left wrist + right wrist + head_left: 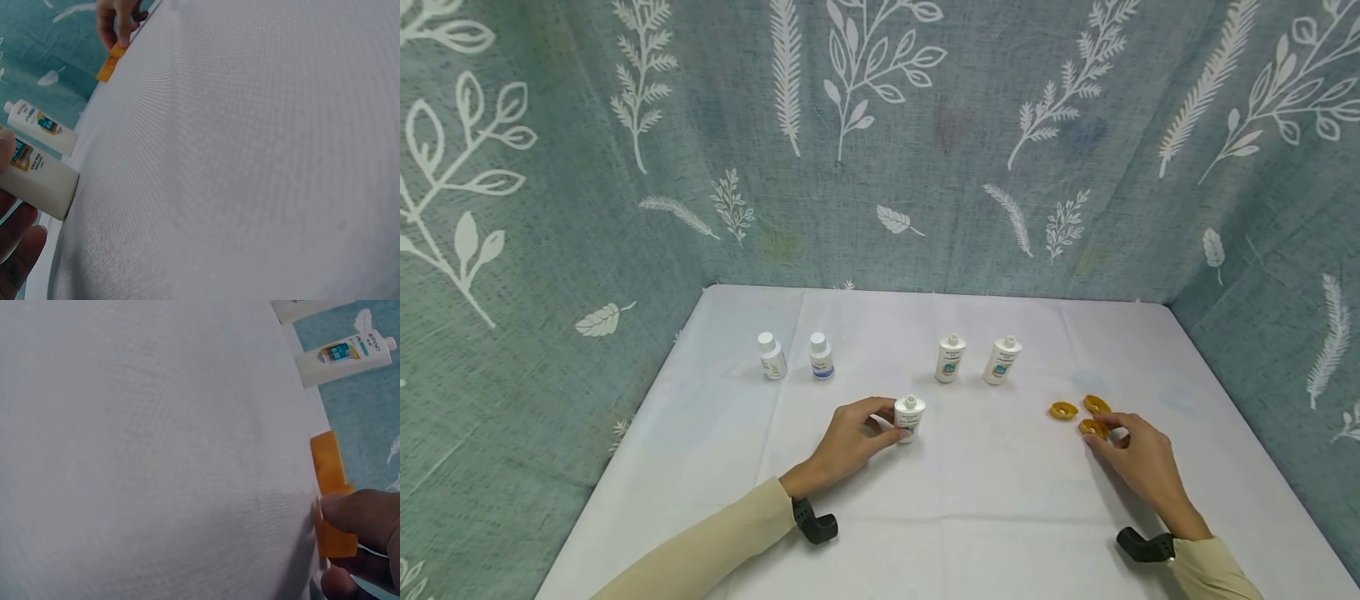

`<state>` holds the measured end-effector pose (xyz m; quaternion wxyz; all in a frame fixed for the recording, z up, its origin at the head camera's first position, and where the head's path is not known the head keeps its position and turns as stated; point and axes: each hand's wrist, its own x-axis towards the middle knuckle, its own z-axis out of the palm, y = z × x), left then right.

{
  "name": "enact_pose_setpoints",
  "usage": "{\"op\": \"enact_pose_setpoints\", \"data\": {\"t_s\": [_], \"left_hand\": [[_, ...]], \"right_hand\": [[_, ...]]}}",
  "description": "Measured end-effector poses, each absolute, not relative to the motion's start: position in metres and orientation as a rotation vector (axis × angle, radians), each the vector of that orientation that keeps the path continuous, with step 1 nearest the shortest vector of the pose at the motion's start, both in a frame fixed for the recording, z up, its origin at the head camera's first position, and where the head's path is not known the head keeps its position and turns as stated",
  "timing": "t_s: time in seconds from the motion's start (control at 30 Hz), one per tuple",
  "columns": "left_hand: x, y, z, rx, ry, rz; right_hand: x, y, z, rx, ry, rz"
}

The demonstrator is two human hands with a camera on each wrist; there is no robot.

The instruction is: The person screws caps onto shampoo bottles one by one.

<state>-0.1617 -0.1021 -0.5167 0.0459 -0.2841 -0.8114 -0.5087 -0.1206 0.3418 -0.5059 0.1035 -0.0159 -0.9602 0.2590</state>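
Note:
My left hand (842, 440) grips a small white bottle (910, 413) near the table's middle, thumb on one side and fingers on the other. That bottle has a narrow open-looking neck and a coloured label; its base appears to meet the cloth in the left wrist view. Over on the right, my right hand (1142, 463) pinches an amber-orange ring-shaped piece (1092, 428) between thumb and fingers. Two like it, an orange ring (1063, 411) and another orange ring (1097, 404), lie just beyond. The right wrist view shows the pinched orange piece (338, 542) low against the cloth.
Two similar white bottles, one (950, 360) beside the other (1002, 361), stand behind the held one. Farther left are two smaller white-capped bottles, a left one (772, 357) and a right one (822, 357). A leaf-patterned curtain (962, 225) surrounds the white-clothed table (970, 517).

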Motion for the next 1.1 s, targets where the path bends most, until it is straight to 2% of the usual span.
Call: {"op": "enact_pose_setpoints", "data": {"t_s": [1.1], "left_hand": [[-0.163, -0.102, -0.517, -0.858, -2.477, -1.535]], "right_hand": [[-0.135, 0.290, -0.475, 0.323, -2.748, 0.840]]}}
